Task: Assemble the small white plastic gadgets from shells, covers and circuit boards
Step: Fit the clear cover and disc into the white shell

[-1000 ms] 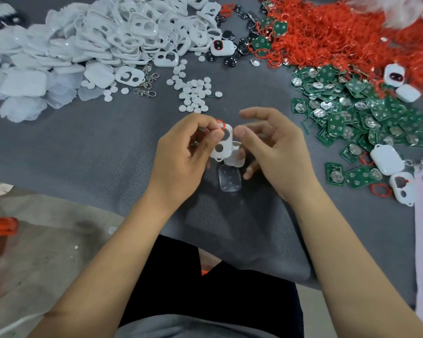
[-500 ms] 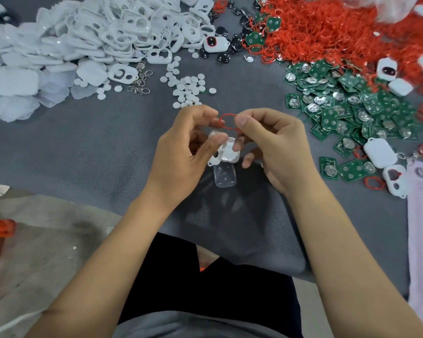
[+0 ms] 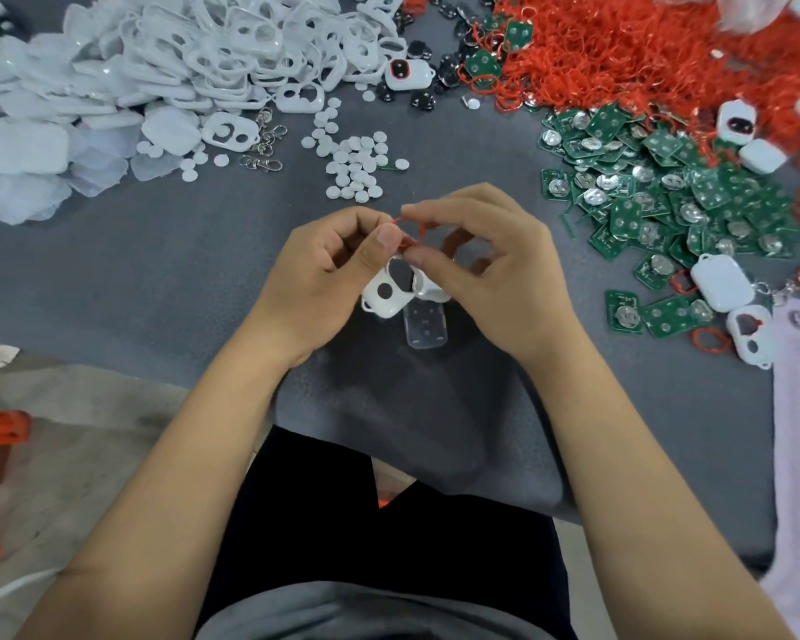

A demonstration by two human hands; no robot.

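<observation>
Fingertips of both hands, left hand (image 3: pixel 324 274) and right hand (image 3: pixel 490 265), pinch one red ring (image 3: pixel 409 230) above one white two-holed shell (image 3: pixel 391 291); one clear cover (image 3: pixel 426 325) lies beneath.

Bare grey cloth (image 3: pixel 167 270) left of hands; white shells (image 3: pixel 195 53) block far-left; green boards (image 3: pixel 666 200) crowd right; red rings (image 3: pixel 643 53) far-right.

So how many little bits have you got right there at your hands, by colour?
Red: 1, the red ring, pinched by the right hand.
White: 2, the white shell in the left hand, and a second white piece, partly hidden.
Clear: 1, the clear cover, lying on the cloth.
Total: 4
</observation>
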